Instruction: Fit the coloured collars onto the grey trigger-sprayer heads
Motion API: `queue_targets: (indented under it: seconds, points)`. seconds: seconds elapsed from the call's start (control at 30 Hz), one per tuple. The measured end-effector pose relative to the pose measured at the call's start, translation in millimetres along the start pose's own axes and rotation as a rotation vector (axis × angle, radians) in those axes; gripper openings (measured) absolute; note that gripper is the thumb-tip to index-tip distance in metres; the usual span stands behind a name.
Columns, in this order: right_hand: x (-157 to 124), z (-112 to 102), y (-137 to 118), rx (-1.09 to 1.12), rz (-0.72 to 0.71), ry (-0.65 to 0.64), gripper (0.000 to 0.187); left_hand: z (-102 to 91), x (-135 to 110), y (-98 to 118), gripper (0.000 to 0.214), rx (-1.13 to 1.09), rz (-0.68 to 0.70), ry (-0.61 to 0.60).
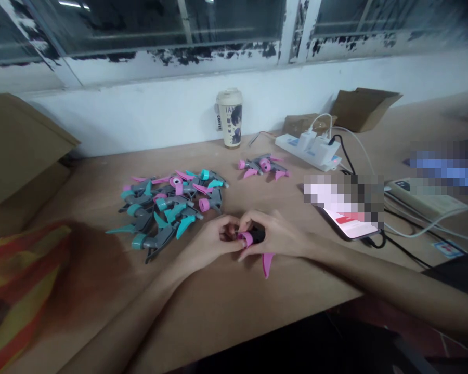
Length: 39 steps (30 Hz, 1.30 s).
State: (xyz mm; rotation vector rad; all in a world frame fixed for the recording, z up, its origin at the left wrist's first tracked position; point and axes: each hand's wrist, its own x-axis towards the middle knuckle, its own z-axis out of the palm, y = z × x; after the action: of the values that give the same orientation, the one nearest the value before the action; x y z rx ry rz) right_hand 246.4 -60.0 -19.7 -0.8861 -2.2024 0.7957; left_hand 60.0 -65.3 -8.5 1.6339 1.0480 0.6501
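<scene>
My right hand (275, 234) is wrapped around a trigger spray head with a pink collar (245, 239). Its pink trigger (267, 265) sticks out below my palm, and my fingers hide most of the body. At the mouth of the collar, the fingers of my left hand (218, 236) are pinched together; whatever is between them is too small or hidden to name. Just left of my hands lies a pile of grey spray heads (171, 200) with teal and pink collars and triggers. A smaller group of grey and pink spray heads (264, 166) lies farther back.
A paper coffee cup (231, 119) stands by the wall. To the right are a power strip (308, 150) with chargers, a lit phone (343, 213) and several cables. Cardboard (19, 150) and a yellow-and-red striped bag (23, 275) are on the left. The table's front edge runs below my hands.
</scene>
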Motion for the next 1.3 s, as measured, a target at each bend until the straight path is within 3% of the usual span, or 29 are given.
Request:
queue_targets:
  seconds: [0.73,0.97,1.07,1.17,1.3]
  points:
    - [-7,0,-2,-0.108,0.040,0.065,0.027,14.5,-4,3,0.015,0.294,0.079,0.105]
    - [-7,8,-4,-0.157,0.021,0.148,0.025,23.7,-8,4,0.013,0.415,0.081,0.249]
    - [-7,11,-6,-0.196,0.040,0.191,0.025,26.4,-11,2,0.014,0.440,0.075,0.368]
    - [-9,13,-5,-0.220,0.043,0.224,0.026,29.0,-14,3,0.003,0.590,0.080,0.442]
    - [-9,16,-5,-0.225,0.033,0.235,0.026,34.5,-18,7,0.011,0.808,0.102,0.454]
